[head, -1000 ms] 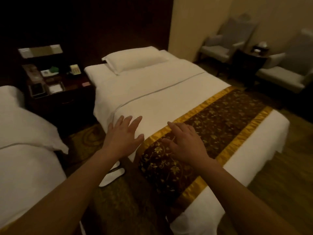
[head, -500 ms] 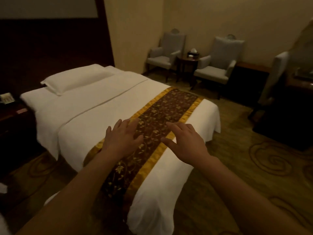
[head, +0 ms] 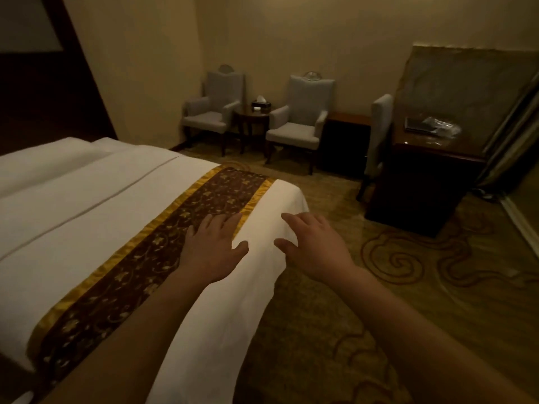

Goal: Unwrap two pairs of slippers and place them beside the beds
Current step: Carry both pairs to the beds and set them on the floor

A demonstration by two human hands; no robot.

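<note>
A white bed (head: 87, 205) with a brown and gold runner (head: 163, 252) fills the left half of the head view. My left hand (head: 211, 249) hovers palm down over the runner's gold edge, fingers spread, holding nothing. Over the bed's foot corner, my right hand (head: 313, 246) is also spread and empty. No slippers are in sight. On the dark desk (head: 423, 182) at the right lies a clear plastic wrapped package (head: 442, 126); what it holds I cannot make out.
Two grey armchairs (head: 213, 112) (head: 303, 121) flank a small round table (head: 252, 118) with a tissue box at the far wall. A third chair (head: 379, 135) stands by the desk. Patterned carpet (head: 350, 301) runs between bed and desk.
The view has swung right: the second bed, nightstand and white slippers on the floor have left the frame. Both hands now sit over the bed's foot end instead of its middle.
</note>
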